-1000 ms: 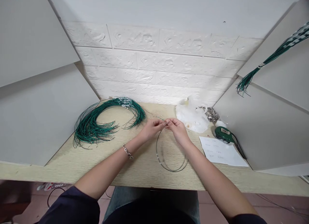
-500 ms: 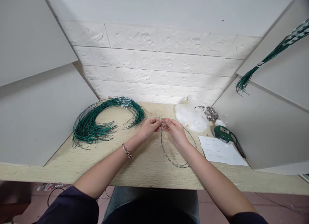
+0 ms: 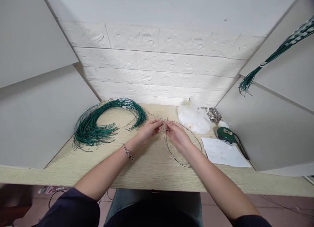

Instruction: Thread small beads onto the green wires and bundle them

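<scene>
A thin dark cord (image 3: pixel 168 145) with a few small pale beads near its lowest part hangs in a loop over the table. My left hand (image 3: pixel 152 127) pinches one part of it between thumb and fingertips. Just to the right, my right hand (image 3: pixel 177 133) is closed on another part, with a short end standing up above the fingers. A small gap separates the two hands. The exact grip points are partly hidden by the fingers. Behind the fingertips lies a small pale ring of thread (image 3: pixel 162 118).
A bundle of green cords (image 3: pixel 94 127) with pale beads lies at left. At right are a white fluffy mass (image 3: pixel 193 119), a silvery heap (image 3: pixel 214 115), a green tape measure (image 3: pixel 226 135) and a written paper (image 3: pixel 223 153). Another cord bundle (image 3: pixel 277 55) hangs upper right.
My hands have moved slightly apart, from fingertips together to a small gap. The cord loop has shifted and its strands have spread. A short end now shows above my right fingers.
</scene>
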Demonstrator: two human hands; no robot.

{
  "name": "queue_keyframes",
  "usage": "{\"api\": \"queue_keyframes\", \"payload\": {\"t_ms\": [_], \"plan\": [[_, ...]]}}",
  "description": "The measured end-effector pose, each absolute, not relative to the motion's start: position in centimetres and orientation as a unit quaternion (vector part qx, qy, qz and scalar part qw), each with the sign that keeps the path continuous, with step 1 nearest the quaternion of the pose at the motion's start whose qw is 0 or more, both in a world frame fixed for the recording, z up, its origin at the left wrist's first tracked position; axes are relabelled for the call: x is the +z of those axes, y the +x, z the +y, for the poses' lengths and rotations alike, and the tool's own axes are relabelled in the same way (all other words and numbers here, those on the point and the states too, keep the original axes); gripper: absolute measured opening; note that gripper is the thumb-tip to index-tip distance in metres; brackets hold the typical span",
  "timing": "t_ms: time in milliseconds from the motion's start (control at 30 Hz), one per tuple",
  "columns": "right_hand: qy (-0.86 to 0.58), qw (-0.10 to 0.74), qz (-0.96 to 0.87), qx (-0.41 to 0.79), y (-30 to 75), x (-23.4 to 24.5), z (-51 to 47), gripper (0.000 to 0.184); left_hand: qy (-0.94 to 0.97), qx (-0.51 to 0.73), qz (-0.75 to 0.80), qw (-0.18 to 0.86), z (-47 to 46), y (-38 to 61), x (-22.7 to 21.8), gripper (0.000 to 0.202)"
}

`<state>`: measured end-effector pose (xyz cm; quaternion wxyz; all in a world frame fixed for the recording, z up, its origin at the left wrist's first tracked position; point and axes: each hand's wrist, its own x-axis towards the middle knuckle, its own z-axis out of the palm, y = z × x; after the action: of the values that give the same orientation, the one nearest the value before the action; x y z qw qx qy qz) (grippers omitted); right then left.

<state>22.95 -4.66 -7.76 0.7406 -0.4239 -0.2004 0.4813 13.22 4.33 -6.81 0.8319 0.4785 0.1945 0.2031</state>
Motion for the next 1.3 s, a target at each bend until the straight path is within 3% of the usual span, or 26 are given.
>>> {"api": "queue_keyframes", "payload": {"t_ms": [233, 700, 1300], "plan": [[-0.439, 0.687, -0.237, 0.527, 23.03, -7.74, -4.82, 0.006, 0.376, 0.168, 0.163, 0.897, 4.35, 13.17, -6.80, 0.002], [-0.440, 0.682, -0.273, 0.517, 22.64, -7.38, -5.02, 0.008, 0.287, 0.154, 0.200, 0.924, 4.39, 13.26, -7.35, 0.014], [-0.437, 0.695, -0.241, 0.518, 22.50, -7.63, -4.87, 0.006, 0.271, 0.150, 0.200, 0.930, 4.34, 13.41, -7.75, 0.011]]}}
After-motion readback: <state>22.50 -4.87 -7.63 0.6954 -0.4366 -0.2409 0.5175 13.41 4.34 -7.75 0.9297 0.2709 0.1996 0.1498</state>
